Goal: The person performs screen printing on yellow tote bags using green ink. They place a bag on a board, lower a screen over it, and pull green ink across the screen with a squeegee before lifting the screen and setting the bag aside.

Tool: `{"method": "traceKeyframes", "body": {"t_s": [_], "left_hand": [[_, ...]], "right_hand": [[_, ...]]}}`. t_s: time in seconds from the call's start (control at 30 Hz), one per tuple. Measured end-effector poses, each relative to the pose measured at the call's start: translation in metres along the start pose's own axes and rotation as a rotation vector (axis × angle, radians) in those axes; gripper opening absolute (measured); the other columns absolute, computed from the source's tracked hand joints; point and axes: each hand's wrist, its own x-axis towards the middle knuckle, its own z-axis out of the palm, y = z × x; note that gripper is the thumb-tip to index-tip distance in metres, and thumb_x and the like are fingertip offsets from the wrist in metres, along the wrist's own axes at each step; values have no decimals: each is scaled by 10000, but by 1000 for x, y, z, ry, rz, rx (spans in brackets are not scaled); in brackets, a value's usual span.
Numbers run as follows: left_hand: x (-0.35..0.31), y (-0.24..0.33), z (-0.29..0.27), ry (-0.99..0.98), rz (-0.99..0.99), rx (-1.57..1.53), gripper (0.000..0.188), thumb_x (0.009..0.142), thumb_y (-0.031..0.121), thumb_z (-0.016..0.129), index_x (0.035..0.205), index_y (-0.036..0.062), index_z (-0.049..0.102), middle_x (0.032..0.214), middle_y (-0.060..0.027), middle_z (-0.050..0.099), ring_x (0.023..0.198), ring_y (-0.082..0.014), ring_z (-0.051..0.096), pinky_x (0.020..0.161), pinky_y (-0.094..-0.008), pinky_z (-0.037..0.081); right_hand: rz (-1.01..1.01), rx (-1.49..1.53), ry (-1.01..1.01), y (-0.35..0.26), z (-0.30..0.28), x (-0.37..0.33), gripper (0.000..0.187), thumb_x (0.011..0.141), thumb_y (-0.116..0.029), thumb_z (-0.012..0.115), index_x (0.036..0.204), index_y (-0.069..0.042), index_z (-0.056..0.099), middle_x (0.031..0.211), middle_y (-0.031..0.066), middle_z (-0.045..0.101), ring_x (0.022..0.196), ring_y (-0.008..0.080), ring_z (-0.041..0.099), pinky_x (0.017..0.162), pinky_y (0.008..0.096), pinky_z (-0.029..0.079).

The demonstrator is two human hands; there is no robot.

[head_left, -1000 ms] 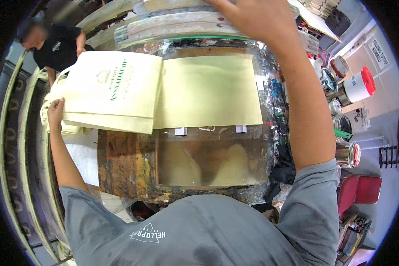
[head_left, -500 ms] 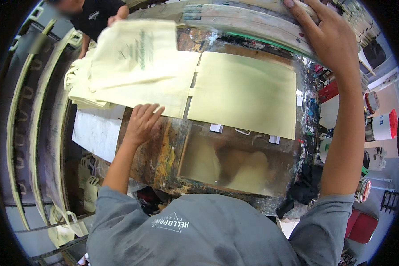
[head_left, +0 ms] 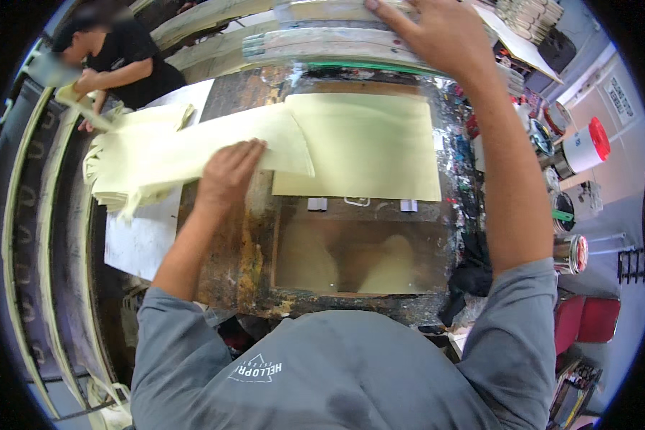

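My left hand [head_left: 229, 172] is closed on the near edge of a cream cloth bag [head_left: 186, 147], its fingertips partly hidden by the hand itself. That bag stretches from a pile of cream bags [head_left: 115, 190] on the left toward the board, its right end lifted and curved. Under and beside it, a flat cream bag [head_left: 365, 147] lies smooth on the board. My right hand [head_left: 444, 36] grips the long edge of a raised, ink-stained screen frame [head_left: 337, 44] at the far side, thumb along the top; some fingers leave the picture.
A paint-stained worktable [head_left: 240, 265] bears a glossy brown panel [head_left: 351, 251] and two small white tabs. Another person [head_left: 132, 61] works at far left beside a drying rack [head_left: 46, 236]. Paint tubs and cans [head_left: 580, 147] stand at right, with red chairs [head_left: 598, 319] lower down.
The other person has carried the printed bag away leftward. My left hand has closed on the blank cloth bag, which has shifted. My right hand stays on the frame while the view turns.
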Motion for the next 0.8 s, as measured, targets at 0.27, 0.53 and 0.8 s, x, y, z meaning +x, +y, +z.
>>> {"method": "traceKeyframes", "body": {"t_s": [0.27, 0.53, 0.8], "left_hand": [[28, 133, 53, 13, -596, -129, 430, 920, 46, 677, 1342, 115, 727, 1109, -123, 784, 908, -303, 758, 793, -413, 611], [97, 35, -5, 143, -281, 137, 425, 939, 77, 670, 1362, 112, 704, 1086, -88, 749, 897, -270, 710, 743, -435, 549], [42, 184, 72, -127, -82, -211, 579, 863, 112, 641, 1441, 131, 652, 1233, -70, 701, 938, -245, 658, 833, -403, 520]], "right_hand": [[22, 3, -103, -1, -5, -5, 765, 1064, -771, 357, 883, -96, 668, 814, 54, 642, 733, 167, 576, 642, 344, 495], [-68, 66, -25, 3, -14, 2, 737, 1089, -727, 346, 941, -75, 657, 846, 65, 625, 772, 154, 571, 637, 316, 487], [-30, 13, -145, -1, -21, 5, 775, 1088, -739, 320, 992, -59, 681, 908, 84, 669, 850, 170, 621, 718, 336, 519]]}}
